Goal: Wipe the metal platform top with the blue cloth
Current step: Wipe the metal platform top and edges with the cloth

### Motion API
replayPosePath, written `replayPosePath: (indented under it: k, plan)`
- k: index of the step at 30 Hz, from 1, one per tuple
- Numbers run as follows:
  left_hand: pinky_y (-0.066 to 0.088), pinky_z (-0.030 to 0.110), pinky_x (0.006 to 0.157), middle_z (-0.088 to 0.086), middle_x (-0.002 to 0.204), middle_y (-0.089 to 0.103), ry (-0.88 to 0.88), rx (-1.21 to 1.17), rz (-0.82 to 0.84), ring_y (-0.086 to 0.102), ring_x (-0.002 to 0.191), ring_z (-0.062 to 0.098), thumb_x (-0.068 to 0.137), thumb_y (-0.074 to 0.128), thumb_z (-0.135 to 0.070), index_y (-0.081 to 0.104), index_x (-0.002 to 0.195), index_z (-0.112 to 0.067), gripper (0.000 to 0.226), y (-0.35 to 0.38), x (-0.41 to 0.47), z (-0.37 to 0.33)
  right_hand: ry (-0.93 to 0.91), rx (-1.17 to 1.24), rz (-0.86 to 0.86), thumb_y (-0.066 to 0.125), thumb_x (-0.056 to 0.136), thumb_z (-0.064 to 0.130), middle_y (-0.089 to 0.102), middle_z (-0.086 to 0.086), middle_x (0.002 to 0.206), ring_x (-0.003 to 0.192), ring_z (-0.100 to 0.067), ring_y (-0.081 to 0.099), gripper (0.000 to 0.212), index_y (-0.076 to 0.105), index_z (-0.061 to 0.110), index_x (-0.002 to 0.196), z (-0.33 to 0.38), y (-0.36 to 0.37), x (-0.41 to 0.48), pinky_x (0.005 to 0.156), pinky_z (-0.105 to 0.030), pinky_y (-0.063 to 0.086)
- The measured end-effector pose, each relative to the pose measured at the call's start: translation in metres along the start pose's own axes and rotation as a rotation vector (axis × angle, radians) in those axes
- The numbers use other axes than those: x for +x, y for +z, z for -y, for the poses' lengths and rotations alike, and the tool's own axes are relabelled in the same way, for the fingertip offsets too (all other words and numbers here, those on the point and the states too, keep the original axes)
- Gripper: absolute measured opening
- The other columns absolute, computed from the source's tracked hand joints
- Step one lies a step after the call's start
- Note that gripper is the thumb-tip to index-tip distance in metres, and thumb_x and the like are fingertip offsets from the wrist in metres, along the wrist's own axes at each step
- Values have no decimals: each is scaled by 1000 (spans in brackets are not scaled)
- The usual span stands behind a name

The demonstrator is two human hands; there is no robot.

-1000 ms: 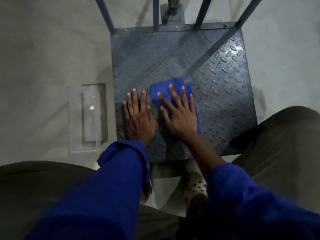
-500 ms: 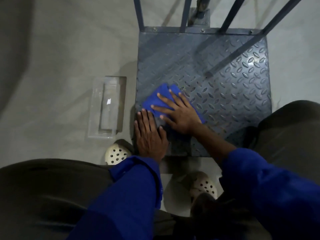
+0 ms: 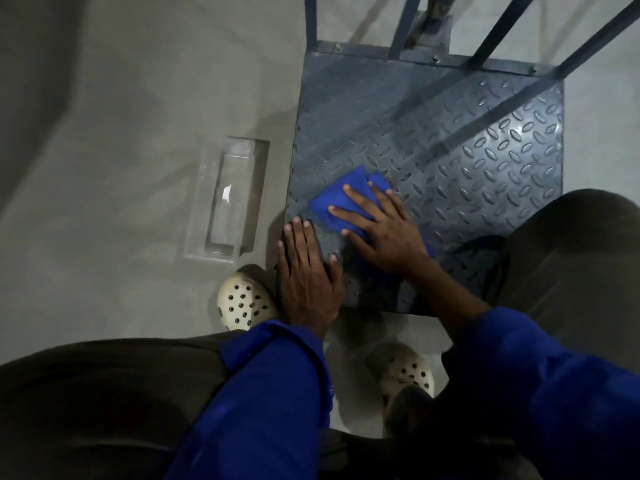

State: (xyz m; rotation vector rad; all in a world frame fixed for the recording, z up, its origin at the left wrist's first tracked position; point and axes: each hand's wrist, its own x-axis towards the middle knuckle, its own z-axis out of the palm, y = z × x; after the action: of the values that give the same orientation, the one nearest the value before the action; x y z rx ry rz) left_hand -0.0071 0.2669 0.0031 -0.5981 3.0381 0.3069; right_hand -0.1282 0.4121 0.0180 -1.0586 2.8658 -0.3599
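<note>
Cloth (image 3: 346, 199) bunched on the platform (image 3: 467, 161), toward its near-left corner, pressed flat under the right hand (image 3: 381, 230): fingers spread and extended, nothing pinched, palm weight apparently doing the holding so the cloth drags across the raised tread. Left hand (image 3: 306, 275) laid flat and empty on the platform's near-left edge, just beside the cloth, likely as a brace for the crouch. Clear tray (image 3: 225, 199) on the floor just left of the platform, contents not discernible. Rails (image 3: 405, 26) rising from the platform's far edge, cut off by the frame. Near-right part of the platform hidden behind a knee; rear of the cloth hidden under the palm. Lighting dim; cleanliness of the tread not determinable.
</note>
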Motion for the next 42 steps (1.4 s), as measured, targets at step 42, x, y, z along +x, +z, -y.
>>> replayPosePath:
  k: [42]
  plan:
    - [8,50,136,20,179,-4,1070,51,196,-6,168,32,111,39,-62,8,170,1,91,-19,83,137,587,51,-247,26,108,62,11,9,178,165,-33,4,56,28,53,163,51,37,115,132,-59,3]
